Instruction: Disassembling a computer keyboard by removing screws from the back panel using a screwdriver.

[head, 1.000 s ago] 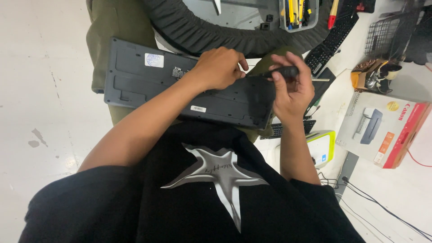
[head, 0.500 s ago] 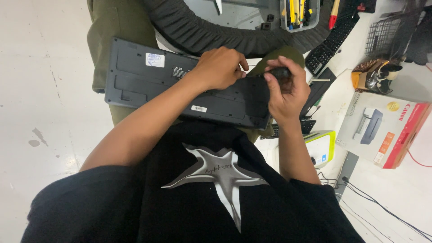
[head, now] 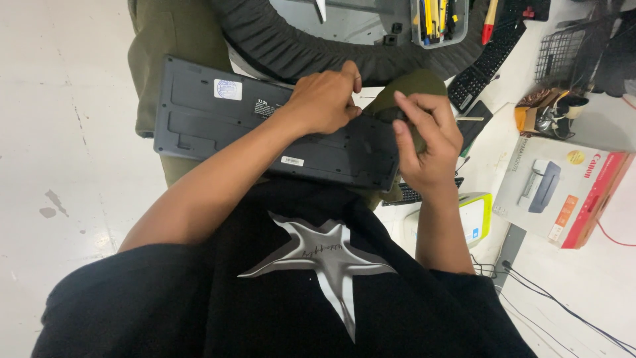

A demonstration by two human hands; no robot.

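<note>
A dark grey keyboard (head: 218,119) lies upside down across my lap, its underside with stickers facing up. My left hand (head: 324,99) rests on its back near the right half, with the fingers curled over the far edge and holding it. My right hand (head: 427,142) is at the keyboard's right end, its fingers closed around a small dark object (head: 397,116) that presses against the keyboard's corner. Most of that object is hidden, so I cannot tell what it is.
A black padded ring (head: 298,46) lies beyond my knees, with a tray of hand tools (head: 437,20) inside it. A second black keyboard (head: 487,63), a wire basket (head: 570,56), a printer box (head: 563,189), a green-and-white box (head: 474,219) and cables (head: 556,305) are on the floor at right.
My right hand has dropped and turned inward to the keyboard's right end, closing more tightly over the dark object. My left hand has stayed in place.
</note>
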